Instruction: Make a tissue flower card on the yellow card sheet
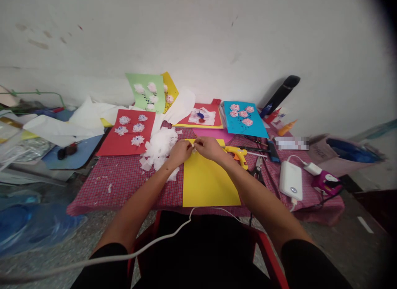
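Note:
My left hand (180,152) and my right hand (207,148) meet over the upper part of a yellow paper sheet (207,183). Both are closed, fingertips pinched on a small whitish piece of tissue paper (194,150) that is mostly hidden between them. Just left of my left hand lies a loose heap of white tissue paper pieces (161,144). A yellow glue gun (241,157) rests to the right of my right hand, with a pair of scissors (258,169) beside it.
Finished-looking flower cards stand or lie around: red (130,133), green (145,94) and blue (245,119). A red sheet with a paint-stained tissue (201,116) lies at the back. At right are a white power bank (290,181), an orange-tipped tube (287,127) and a black bottle (281,94).

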A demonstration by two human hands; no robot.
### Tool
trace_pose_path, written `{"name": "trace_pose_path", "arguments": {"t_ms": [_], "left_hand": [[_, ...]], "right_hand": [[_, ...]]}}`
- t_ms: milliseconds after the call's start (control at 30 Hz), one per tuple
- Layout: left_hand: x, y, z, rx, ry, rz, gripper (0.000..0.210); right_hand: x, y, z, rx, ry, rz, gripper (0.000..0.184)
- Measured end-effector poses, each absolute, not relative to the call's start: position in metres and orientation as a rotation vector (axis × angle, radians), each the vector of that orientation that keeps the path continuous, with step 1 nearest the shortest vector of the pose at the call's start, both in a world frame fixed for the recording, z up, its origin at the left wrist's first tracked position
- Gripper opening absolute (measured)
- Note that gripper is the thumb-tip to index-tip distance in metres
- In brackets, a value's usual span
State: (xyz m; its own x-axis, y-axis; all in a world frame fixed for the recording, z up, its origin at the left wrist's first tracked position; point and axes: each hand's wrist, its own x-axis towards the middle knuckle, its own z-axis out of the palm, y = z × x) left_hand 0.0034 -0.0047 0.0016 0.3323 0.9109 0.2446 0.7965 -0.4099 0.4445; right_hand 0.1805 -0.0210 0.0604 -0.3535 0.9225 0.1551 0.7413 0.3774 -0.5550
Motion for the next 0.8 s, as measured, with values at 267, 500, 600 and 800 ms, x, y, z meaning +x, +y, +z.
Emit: {"name": "trace_pose_path", "arguments": {"t_ms": [267, 500, 600, 800], "left_hand": [[0.003, -0.002, -0.002, 2.367, 1.525, 0.666, 0.017], [0.003, -0.002, -0.003, 2.365, 1.537, 0.673, 0.016], [0.003, -0.001, -0.004, 2.364, 1.529, 0.675, 0.016], [0.002, -0.002, -0.005, 2.353, 1.505, 0.7, 0.019]], "right_hand": [[0.181, -0.022, 0.062, -1.564, -2.171, 0.572, 0.021], [0.176, -0.019, 0.061, -1.601, -2.232, 0.54, 0.023], [0.177, -0.021, 0.064, -1.575, -2.218, 0.553, 0.023], [0.19, -0.033, 0.074, -1.53, -1.992, 0.658, 0.024]]}}
